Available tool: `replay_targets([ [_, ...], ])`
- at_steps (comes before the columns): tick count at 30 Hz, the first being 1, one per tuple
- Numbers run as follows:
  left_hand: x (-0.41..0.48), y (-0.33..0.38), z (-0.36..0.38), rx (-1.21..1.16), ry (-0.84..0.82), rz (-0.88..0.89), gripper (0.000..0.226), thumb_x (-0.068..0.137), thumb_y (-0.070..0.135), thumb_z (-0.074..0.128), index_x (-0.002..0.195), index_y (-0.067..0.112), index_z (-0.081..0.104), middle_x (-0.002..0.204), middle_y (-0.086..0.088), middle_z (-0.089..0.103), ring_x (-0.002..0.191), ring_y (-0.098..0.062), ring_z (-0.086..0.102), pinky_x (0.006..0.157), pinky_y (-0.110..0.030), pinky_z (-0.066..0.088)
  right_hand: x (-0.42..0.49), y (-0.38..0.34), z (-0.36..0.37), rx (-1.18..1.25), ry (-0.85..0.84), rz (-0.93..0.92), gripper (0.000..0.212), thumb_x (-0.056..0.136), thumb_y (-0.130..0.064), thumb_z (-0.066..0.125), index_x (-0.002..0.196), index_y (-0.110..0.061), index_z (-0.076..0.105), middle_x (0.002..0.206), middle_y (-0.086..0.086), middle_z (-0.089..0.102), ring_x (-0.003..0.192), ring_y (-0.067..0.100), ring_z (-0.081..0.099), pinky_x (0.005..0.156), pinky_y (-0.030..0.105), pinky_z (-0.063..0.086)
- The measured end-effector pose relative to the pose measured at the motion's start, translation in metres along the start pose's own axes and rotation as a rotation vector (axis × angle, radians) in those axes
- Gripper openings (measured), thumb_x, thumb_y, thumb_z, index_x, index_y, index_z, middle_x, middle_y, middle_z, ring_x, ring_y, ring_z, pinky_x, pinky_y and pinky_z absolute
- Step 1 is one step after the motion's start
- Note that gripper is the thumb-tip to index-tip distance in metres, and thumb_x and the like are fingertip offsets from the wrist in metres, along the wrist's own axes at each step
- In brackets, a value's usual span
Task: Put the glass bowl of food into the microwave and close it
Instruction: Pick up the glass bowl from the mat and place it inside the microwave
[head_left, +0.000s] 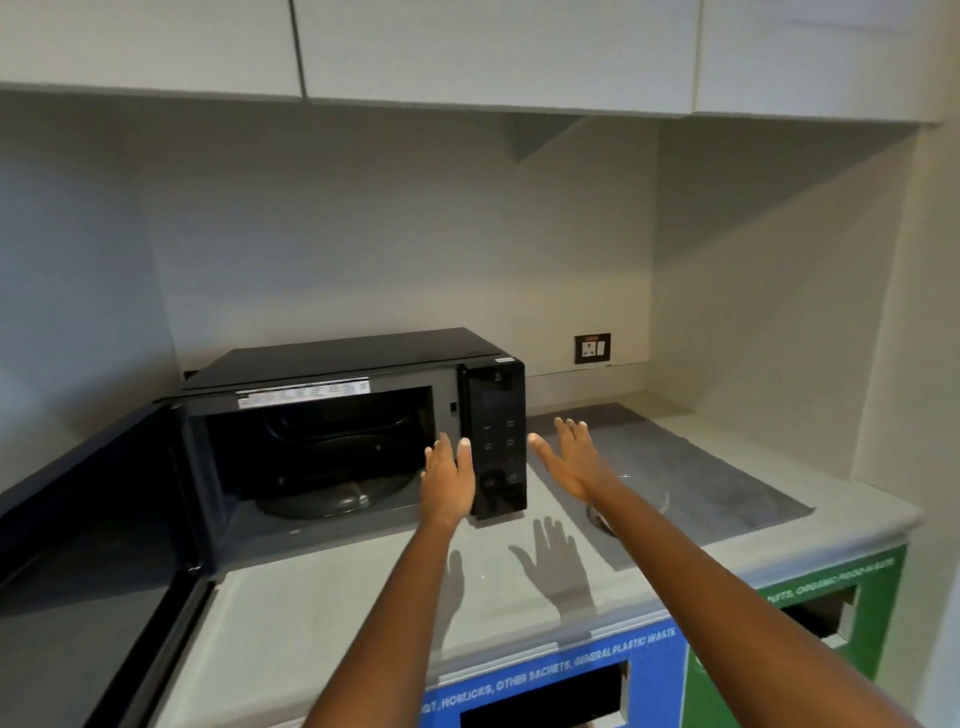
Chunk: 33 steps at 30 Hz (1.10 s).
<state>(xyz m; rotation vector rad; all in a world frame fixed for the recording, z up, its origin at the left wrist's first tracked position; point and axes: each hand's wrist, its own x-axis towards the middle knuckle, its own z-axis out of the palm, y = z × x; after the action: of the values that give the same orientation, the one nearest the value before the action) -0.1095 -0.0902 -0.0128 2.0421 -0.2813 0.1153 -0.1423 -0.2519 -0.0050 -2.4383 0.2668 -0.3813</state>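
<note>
Bowl (631, 496) of clear glass sits on the counter (337, 597) just right of the microwave (358, 415), mostly hidden behind the right forearm; its contents cannot be made out. The black microwave's door (93, 519) stands wide open, turntable (337, 493) bare. Left hand (448, 480) and right hand (571, 460) are spread flat and empty before the microwave's control panel (496, 441).
</note>
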Motion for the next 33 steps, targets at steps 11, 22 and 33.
replay_targets([
  [11, 0.042, -0.004, 0.146, -0.371, -0.14, -0.111, 0.047, 0.103, 0.024, 0.022, 0.144, 0.003, 0.029, 0.154, -0.011, 0.03, 0.143, -0.022, 0.026, 0.117, -0.029, 0.017, 0.062, 0.118, -0.03, 0.402, 0.173, 0.182, 0.056, 0.098, -0.041, 0.032, 0.142, -0.005, 0.034, 0.151, 0.017, 0.035, 0.14, 0.03, 0.032, 0.115, 0.04, 0.023],
  [22, 0.065, -0.029, 0.248, -0.652, -0.382, -0.309, 0.058, 0.1, 0.041, 0.018, 0.144, 0.006, 0.034, 0.15, -0.016, 0.037, 0.14, -0.026, 0.035, 0.12, -0.042, 0.024, 0.083, 0.208, 0.011, 0.671, 0.374, 0.368, 0.048, 0.1, -0.032, 0.028, 0.133, 0.0, 0.044, 0.14, 0.023, 0.046, 0.129, 0.036, 0.044, 0.112, 0.047, 0.032],
  [33, 0.078, -0.039, 0.27, -0.641, -0.423, -0.464, 0.1, 0.072, 0.074, 0.015, 0.148, 0.01, 0.025, 0.155, -0.015, 0.027, 0.143, -0.028, 0.027, 0.121, -0.043, 0.022, 0.09, 0.235, 0.04, 1.216, 0.295, 0.487, 0.068, 0.096, -0.052, 0.019, 0.137, -0.003, 0.04, 0.144, 0.022, 0.043, 0.131, 0.037, 0.043, 0.112, 0.053, 0.033],
])
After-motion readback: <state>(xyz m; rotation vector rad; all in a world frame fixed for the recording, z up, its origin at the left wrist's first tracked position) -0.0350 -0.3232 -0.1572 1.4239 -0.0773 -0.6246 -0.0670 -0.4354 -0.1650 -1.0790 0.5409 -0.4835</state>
